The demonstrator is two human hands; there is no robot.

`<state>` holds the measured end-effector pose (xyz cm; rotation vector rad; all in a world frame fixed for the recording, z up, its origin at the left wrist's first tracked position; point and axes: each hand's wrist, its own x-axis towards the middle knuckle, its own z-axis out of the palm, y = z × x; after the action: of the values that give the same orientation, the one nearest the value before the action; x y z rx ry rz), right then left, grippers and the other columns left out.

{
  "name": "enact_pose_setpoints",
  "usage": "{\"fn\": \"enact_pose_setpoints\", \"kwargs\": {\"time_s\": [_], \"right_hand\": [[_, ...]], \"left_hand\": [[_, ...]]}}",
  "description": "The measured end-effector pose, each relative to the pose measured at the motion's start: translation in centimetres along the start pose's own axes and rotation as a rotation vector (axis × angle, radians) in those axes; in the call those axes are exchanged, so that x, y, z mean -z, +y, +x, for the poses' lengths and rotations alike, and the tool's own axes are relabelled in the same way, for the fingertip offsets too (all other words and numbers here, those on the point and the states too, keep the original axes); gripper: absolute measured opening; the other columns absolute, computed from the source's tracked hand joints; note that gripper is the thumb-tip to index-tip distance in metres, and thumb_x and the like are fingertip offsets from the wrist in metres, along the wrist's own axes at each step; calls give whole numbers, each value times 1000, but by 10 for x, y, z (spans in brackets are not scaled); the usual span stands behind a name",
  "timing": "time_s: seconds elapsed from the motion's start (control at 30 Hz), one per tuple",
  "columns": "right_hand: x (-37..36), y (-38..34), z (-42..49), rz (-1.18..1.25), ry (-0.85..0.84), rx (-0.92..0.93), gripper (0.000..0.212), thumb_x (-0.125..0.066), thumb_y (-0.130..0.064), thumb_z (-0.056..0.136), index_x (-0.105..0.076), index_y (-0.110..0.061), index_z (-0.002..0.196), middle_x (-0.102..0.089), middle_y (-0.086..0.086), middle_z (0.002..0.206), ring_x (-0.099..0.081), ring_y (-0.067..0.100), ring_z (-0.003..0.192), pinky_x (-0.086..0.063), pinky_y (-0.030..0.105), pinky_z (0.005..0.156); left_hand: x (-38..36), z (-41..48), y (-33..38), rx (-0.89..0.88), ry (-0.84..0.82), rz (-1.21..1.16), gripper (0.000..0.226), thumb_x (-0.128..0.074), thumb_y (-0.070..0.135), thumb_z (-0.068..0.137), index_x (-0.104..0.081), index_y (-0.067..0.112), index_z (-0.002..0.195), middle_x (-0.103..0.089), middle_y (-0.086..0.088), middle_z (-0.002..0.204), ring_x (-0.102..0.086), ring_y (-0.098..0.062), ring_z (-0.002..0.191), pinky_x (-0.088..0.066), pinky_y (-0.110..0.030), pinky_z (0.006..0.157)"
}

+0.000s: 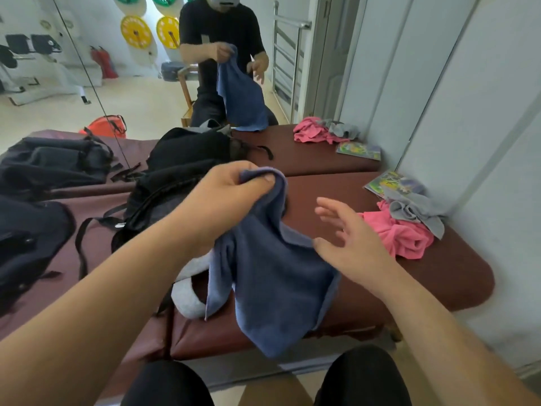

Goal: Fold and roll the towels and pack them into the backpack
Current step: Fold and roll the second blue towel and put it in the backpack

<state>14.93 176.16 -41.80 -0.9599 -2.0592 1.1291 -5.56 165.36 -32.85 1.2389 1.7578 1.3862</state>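
At the far left a dark bag (32, 244) lies on the maroon padded bench (456, 276). Next to it the black backpack (164, 200) rests against the mirror, its straps trailing over the padding. The left hand (231, 194) is raised in front of the backpack and pinches the top corner of a blue towel (272, 282) between thumb and curled fingers. The towel hangs unfolded from that grip, draping past the bench's front edge. A pale grey towel (187, 297) lies half hidden beneath it. The right hand (351, 244) is spread, fingers straight and holding nothing, its thumb just beside the blue towel's right edge; contact is unclear. Further right lie a crumpled pink towel (401, 232) and a grey towel (415, 209) heaped together, touching, by the wall.
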Motion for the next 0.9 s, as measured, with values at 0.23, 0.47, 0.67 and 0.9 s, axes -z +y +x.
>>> {"fn": "enact_pose_setpoints", "kwargs": {"time_s": [0.23, 0.47, 0.67, 0.9], "right_hand": [[-13, -48, 2, 43, -120, 27, 22, -75, -21, 93, -72, -19, 114, -77, -4, 100, -71, 1, 89, -58, 28, 74], [-25, -43, -12, 363, 198, -70, 19, -62, -29, 102, -72, -20, 89, -70, 17, 86, -64, 20, 78, -56, 46, 72], [15, -38, 6, 524, 551, -152, 23, -56, -34, 104, -60, -16, 90, -55, 11, 83, -55, 20, 75, -45, 37, 67], [58, 4, 42, 33, 442, -243, 35, -56, -33, 103, -47, -18, 73, -34, 2, 68, -38, 22, 67, -39, 23, 50]], "left_hand": [[-22, -10, -31, -73, 25, 187, 18, -80, 22, 86, -64, 22, 94, -75, -1, 83, -71, -12, 77, -59, -32, 71], [-23, -39, -65, 20, -356, 210, 32, -85, 13, 76, -66, 26, 98, -71, 12, 84, -67, -2, 75, -55, -19, 66], [-16, -39, -101, 248, -419, 446, 14, -56, 15, 95, -60, 4, 87, -59, 0, 52, -51, -19, 47, -39, -27, 46], [-10, 13, -66, 243, -80, 161, 34, -33, 0, 98, -66, 9, 103, -75, -19, 94, -76, -36, 71, -60, -35, 51]]}}
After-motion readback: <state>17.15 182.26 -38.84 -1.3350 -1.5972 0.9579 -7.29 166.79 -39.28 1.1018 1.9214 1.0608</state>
